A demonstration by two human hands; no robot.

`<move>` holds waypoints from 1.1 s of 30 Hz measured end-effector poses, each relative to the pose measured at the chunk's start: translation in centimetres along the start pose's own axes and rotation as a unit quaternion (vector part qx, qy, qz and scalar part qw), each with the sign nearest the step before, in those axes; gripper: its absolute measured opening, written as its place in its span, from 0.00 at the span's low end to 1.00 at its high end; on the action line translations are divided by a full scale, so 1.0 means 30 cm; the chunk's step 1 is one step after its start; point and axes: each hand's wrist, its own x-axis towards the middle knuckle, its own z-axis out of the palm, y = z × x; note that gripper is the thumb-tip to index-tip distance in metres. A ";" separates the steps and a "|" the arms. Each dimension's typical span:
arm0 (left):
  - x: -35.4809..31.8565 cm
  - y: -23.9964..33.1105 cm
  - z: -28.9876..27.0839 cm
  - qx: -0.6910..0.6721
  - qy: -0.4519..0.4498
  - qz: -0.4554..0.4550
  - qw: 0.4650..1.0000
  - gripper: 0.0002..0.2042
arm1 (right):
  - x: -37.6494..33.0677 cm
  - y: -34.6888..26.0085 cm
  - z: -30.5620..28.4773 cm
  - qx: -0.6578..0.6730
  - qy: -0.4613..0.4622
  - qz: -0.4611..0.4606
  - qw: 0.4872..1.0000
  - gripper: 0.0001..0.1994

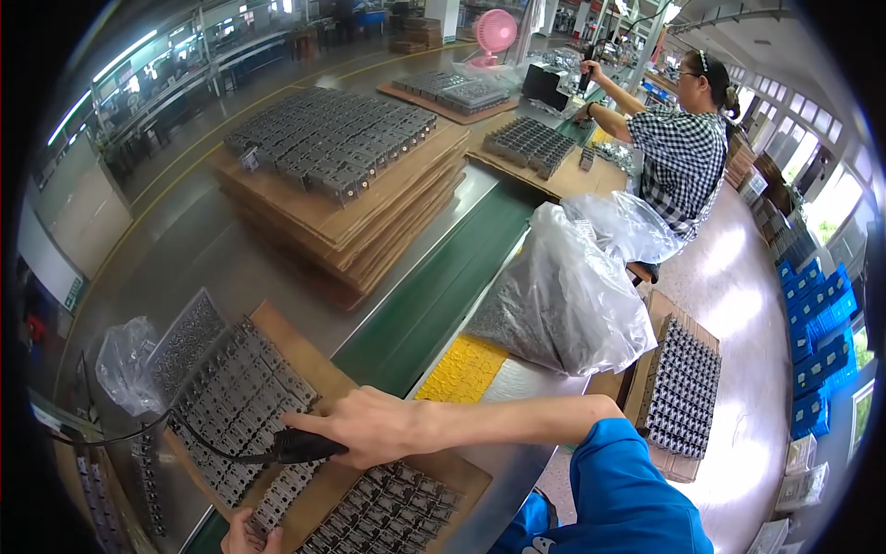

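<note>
My right hand (pixel 374 427) is wrapped around a black electric screwdriver (pixel 309 448) with a cable; its tip is hidden. The tool is above a cardboard sheet (pixel 466 473) bearing rows of small metal parts. My left hand (pixel 247 535) shows only partly at the lower edge, fingers bent against the near end of a short row of metal parts (pixel 284 494). Left of that row is a large block of grey parts (pixel 245 402). To its right, darker assembled parts (pixel 392 508) lie in rows.
A tray of small pieces (pixel 189 342) and a plastic bag (pixel 129 365) stand left. Beyond the green conveyor belt (pixel 434 277) is a stack of cardboard (pixel 360 240) topped with parts. A large filled bag (pixel 563 305) stands right. A co-worker (pixel 678 148) works farther along.
</note>
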 end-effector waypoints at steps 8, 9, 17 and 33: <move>0.037 -0.015 0.032 0.049 -0.002 0.000 0.999 0.22 | -0.030 0.012 -0.055 -0.013 0.034 0.019 0.999 0.40; 0.029 -0.044 0.044 0.021 0.015 0.036 0.999 0.21 | -0.023 0.008 -0.048 -0.005 0.034 0.030 0.999 0.39; -0.005 -0.053 0.045 -0.001 0.041 0.009 0.999 0.23 | 0.020 -0.035 -0.028 0.012 0.011 0.080 0.997 0.37; 0.051 -0.070 0.089 0.037 0.119 0.058 0.990 0.20 | 0.030 -0.019 -0.029 0.008 0.092 0.066 0.994 0.38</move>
